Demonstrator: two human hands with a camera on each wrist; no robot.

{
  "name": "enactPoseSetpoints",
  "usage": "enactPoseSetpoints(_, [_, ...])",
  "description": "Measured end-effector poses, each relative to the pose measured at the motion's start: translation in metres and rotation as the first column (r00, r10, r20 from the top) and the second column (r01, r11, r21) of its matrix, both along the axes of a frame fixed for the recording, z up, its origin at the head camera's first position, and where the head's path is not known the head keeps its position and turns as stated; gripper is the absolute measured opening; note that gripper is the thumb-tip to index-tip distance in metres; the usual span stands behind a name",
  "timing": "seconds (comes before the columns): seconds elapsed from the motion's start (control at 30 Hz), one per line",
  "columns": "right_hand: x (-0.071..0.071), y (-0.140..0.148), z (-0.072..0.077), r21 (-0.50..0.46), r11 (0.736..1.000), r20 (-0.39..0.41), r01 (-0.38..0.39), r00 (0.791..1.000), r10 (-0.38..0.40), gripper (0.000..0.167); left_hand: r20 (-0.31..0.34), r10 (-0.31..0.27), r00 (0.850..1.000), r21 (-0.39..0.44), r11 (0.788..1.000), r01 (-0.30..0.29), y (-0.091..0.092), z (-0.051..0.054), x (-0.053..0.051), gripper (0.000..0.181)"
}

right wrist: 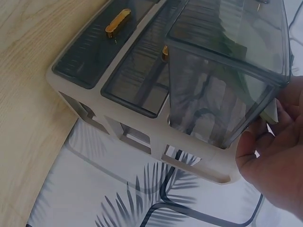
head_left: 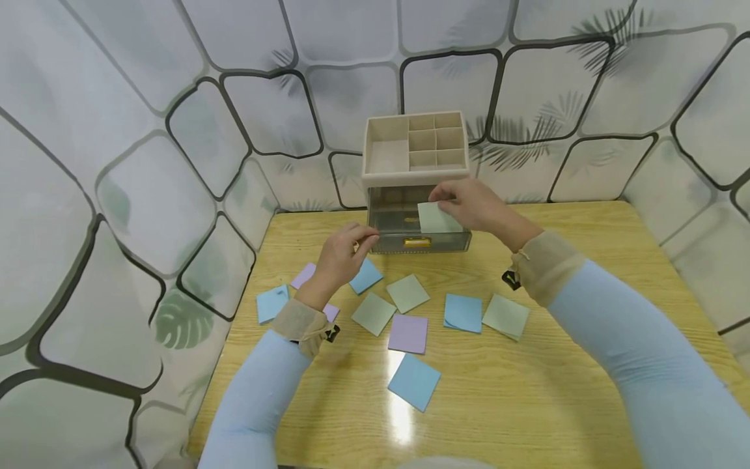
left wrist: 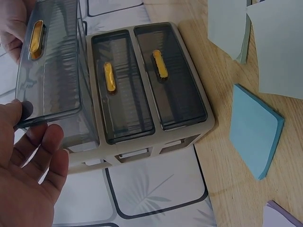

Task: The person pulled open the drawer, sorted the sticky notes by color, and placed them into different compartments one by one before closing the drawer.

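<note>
My right hand [head_left: 471,203] pinches a pale green sticky note pad [head_left: 438,219] over the pulled-out top drawer [head_left: 387,244]. Part of that pad lies within the drawer's outline; in the right wrist view the green pad [right wrist: 269,113] shows at the drawer's edge beside my fingers. My left hand [head_left: 342,254] holds the drawer's front left corner, its thumb against the smoky clear front in the left wrist view. The drawer belongs to a cream desktop organizer [head_left: 387,177] with gold handles; two lower drawers [left wrist: 124,113] are closed.
Divided compartments [head_left: 436,140] top the organizer. On the wooden table [head_left: 498,397] lie blue pads [head_left: 414,382], green pads [head_left: 506,317] and purple pads [head_left: 407,333], several in all. Some are partly hidden behind my left arm. Patterned cloth walls [head_left: 351,98] stand behind and at both sides.
</note>
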State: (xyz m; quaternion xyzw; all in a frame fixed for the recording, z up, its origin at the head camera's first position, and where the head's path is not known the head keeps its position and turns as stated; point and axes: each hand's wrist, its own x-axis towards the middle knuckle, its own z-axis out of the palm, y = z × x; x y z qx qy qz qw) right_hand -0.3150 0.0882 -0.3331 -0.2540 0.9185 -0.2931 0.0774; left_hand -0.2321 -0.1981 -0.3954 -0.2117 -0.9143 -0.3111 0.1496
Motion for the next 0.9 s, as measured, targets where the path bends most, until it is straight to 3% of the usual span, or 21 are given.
enactPoseSetpoints(0.6, [-0.0035, 0.0005, -0.0054, 0.068, 0.998, 0.014, -0.01, 1.0, 0.009, 0.026, -0.014, 0.01, 1.0, -0.002, 1.0, -0.01, 0.0008, -0.0003, -0.0003, 0.019])
enactPoseSetpoints(0.9, [-0.0089, -0.0061, -0.0056, 0.175, 0.984, -0.031, -0.017, 0.999, 0.023, 0.024, -0.027, 0.013, 1.0, 0.001, 1.0, -0.013, 0.0022, -0.0003, 0.0005, 0.02])
